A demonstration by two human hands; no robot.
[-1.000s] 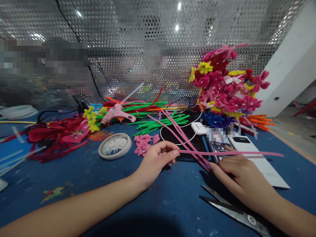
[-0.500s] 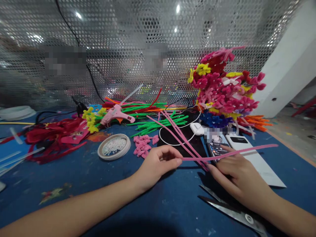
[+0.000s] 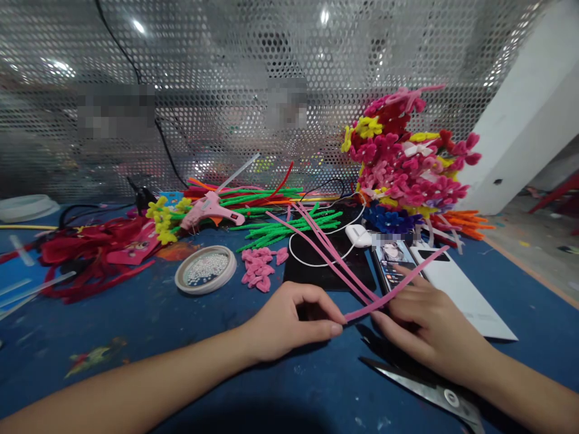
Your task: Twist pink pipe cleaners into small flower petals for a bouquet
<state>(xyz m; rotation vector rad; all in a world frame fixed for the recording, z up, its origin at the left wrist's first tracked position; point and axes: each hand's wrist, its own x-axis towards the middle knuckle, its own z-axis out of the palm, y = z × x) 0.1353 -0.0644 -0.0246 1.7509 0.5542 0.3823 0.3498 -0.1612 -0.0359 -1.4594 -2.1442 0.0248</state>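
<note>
Pink fuzzy strip (image 3: pixel 414 275), end pinched tight by left hand (image 3: pixel 289 325), now slants up to the right in front of me, was near level a second ago; it crosses the other pink strips (image 3: pixel 335 253), whose lower ends right hand (image 3: pixel 429 313) grips between thumb and fingers. Left hand has dropped closer to the table edge, scissors (image 3: pixel 434 392) unmoved beside right wrist.

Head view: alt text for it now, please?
The left hand pinches one end of a pink pipe cleaner, which crosses other pink stems by the right hand. Scissors lie near that hand; a bead dish and flower bunch sit beyond.
</note>
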